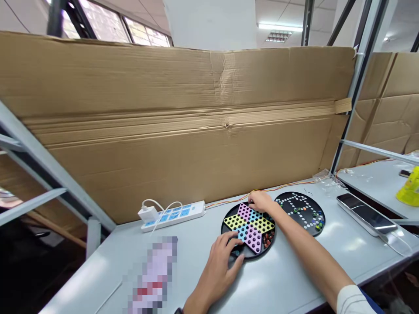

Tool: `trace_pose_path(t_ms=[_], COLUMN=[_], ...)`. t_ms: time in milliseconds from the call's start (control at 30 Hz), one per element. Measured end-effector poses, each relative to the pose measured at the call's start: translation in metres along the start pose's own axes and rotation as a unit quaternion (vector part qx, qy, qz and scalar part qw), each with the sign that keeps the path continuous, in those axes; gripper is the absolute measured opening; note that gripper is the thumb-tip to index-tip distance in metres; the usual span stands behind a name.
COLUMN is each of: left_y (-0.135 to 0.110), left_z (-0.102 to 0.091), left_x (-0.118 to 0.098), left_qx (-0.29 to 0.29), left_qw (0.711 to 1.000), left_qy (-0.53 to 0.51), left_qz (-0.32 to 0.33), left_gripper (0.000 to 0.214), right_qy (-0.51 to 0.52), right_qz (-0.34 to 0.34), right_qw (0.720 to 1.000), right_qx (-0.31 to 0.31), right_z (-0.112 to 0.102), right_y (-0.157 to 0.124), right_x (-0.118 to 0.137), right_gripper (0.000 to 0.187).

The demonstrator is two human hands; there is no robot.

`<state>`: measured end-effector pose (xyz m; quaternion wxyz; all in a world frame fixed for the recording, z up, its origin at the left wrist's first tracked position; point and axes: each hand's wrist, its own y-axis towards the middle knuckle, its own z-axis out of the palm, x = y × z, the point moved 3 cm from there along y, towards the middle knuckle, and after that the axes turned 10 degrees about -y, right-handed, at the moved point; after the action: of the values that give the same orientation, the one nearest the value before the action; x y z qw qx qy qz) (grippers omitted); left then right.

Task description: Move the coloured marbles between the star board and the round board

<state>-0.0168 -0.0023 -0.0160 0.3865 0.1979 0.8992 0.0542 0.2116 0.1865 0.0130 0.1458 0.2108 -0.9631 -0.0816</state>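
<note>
A round black Chinese checkers board with a star of yellow, pink and blue fields lies on the grey table. My left hand rests on its near left rim, fingers curled down over the edge. My right hand reaches to the far rim of the board, fingers bent and pinched together at the pink field; what they hold is too small to make out. Dark red marbles sit in the tray at the board's right side.
A second round black board with white dots and a few marbles lies right of the first. A white power strip with a charger sits at the back left. A phone lies at the right. A cardboard wall stands behind.
</note>
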Motion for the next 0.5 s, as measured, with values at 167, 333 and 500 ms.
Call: trace_pose_path(t_ms=[167,333,500], left_y=[0.000,0.002,0.003], left_z=[0.002,0.001,-0.001], left_x=[0.002,0.003,0.007], left_qx=[-0.001,-0.010,-0.015], left_qw=[1.000,1.000,1.000], left_qy=[0.007,0.019,0.010], left_qz=[-0.001,0.006,0.004], left_gripper=[0.026,0.027,0.030], right_qy=[0.074,0.138,0.181], right_qz=[0.058,0.040,0.063], right_qw=[0.995,0.990,0.979], right_qx=[-0.023,0.009,-0.068], right_z=[-0.016,-0.012,-0.015], right_y=[-0.033,-0.076,-0.084], right_x=[-0.038,-0.055,-0.060], right_gripper=[0.011,0.006,0.031])
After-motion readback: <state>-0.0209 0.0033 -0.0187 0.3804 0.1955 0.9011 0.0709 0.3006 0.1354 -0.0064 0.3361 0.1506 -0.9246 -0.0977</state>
